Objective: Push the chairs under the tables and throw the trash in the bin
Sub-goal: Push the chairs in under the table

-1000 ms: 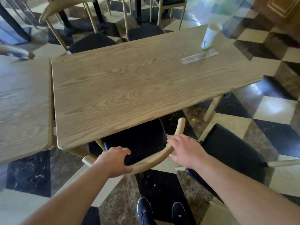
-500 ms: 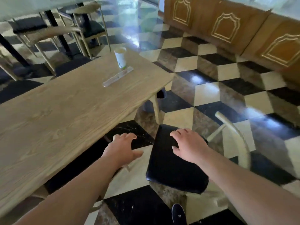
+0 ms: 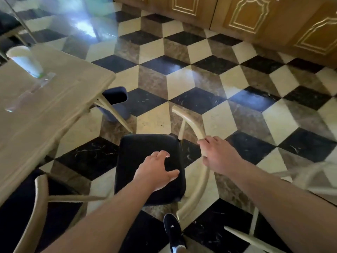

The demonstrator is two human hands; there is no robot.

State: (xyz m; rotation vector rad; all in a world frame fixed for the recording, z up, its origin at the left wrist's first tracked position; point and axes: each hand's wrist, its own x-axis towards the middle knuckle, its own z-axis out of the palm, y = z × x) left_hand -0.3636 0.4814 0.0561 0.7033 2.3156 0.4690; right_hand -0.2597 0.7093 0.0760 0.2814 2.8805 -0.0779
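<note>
Both forearms are bare from the lower frame edge to the wrists, with no sleeve, watch, band or ring showing. The left hand (image 3: 157,170) and the right hand (image 3: 218,155) wear no gloves. Just below the left hand, one dark navy low-cut shoe (image 3: 172,229) shows a small pale mark on its top and a light sock at its opening.
</note>
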